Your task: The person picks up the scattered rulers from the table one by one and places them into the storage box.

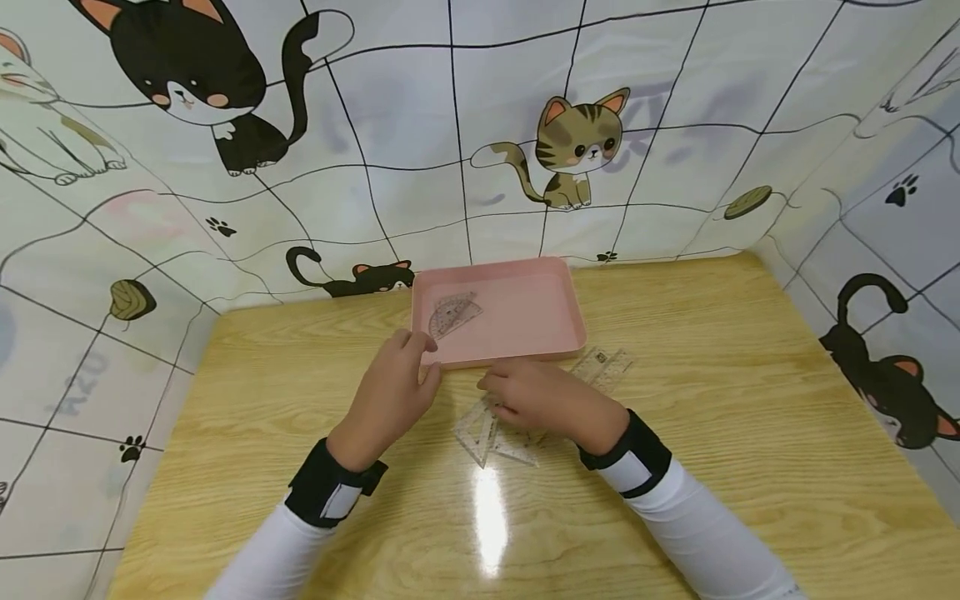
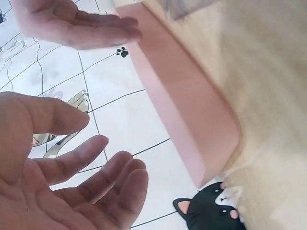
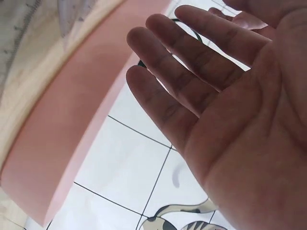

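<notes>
A shallow pink tray [image 1: 517, 321] stands at the back of the table, with a clear protractor [image 1: 453, 315] lying in its left part. My left hand [image 1: 393, 392] hovers by the tray's front left corner, its fingers [image 2: 76, 155] loosely bent around nothing. Just in front of the tray, my right hand [image 1: 551, 400] is over clear plastic measuring pieces, with empty, fairly straight fingers [image 3: 168, 91]. A transparent set square [image 1: 476, 433] and another triangular piece [image 1: 517, 447] show below that hand, which partly covers them. Beyond it lies a clear ruler [image 1: 613, 371].
The wood-grain table [image 1: 750, 467] meets a cat-patterned wall covering [image 1: 405, 100] behind the tray and at both sides. A glare spot [image 1: 490, 525] shines on the tabletop between the forearms. Black straps [image 1: 633, 454] circle both wrists.
</notes>
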Motion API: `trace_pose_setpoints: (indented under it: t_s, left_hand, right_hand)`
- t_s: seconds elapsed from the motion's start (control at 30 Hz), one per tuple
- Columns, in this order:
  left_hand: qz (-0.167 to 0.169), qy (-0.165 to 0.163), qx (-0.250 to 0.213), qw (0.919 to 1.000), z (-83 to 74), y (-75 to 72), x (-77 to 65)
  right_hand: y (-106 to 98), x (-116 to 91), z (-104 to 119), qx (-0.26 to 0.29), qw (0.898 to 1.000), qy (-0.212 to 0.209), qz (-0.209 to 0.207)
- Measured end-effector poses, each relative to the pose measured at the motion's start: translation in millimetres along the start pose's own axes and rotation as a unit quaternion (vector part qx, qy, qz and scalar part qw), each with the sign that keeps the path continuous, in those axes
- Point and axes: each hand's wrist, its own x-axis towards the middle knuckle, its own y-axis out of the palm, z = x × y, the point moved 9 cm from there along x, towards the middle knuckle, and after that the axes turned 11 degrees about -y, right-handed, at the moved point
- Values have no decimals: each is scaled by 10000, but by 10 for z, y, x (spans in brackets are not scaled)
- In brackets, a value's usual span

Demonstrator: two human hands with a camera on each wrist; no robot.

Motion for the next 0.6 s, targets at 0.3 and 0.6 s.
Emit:
trace_pose_setpoints:
  t_s: [0.3,0.6]
  left_hand:
    - [409,-326,-178,9985,104,269,-313]
    - [1250,-682,-16,9898,114,685,-455]
  right_hand:
    - [85,-39,-32,3,10000,80,-37]
    - [274,-59,-109,-199,9994,225,176]
